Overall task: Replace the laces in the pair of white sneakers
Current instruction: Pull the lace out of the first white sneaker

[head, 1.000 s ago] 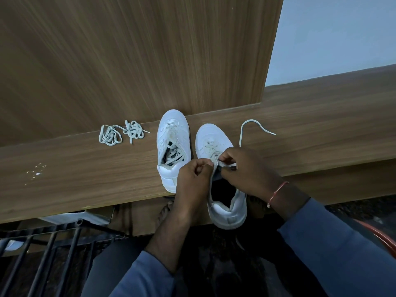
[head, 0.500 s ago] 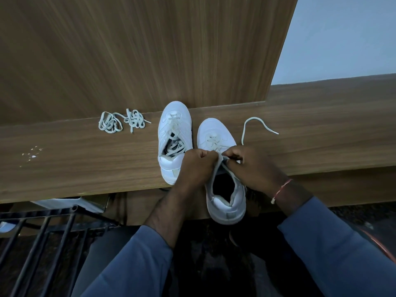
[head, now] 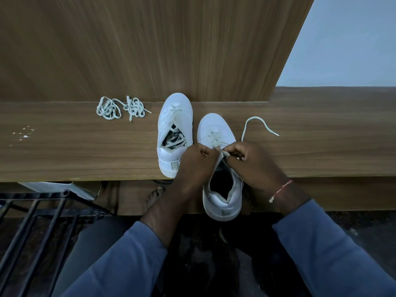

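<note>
White sneaker (head: 214,127) lengthwise, toe away; left hand (head: 192,166), right hand (head: 256,166): pinch grip on lace (head: 254,117).

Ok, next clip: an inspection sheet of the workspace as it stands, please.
Surface: wooden ledge.
Job's things: left sneaker on the ledge, laces loose; right sneaker overhanging the edge, its lace trailing right; spare laces bundled at left.
Clutter: white specks at the ledge's left.
Hands: left hand and right hand both pinch the lace over the right sneaker.
Cables: nothing seen.
Surroundings: wood panel, pale wall, black rack below.
</note>
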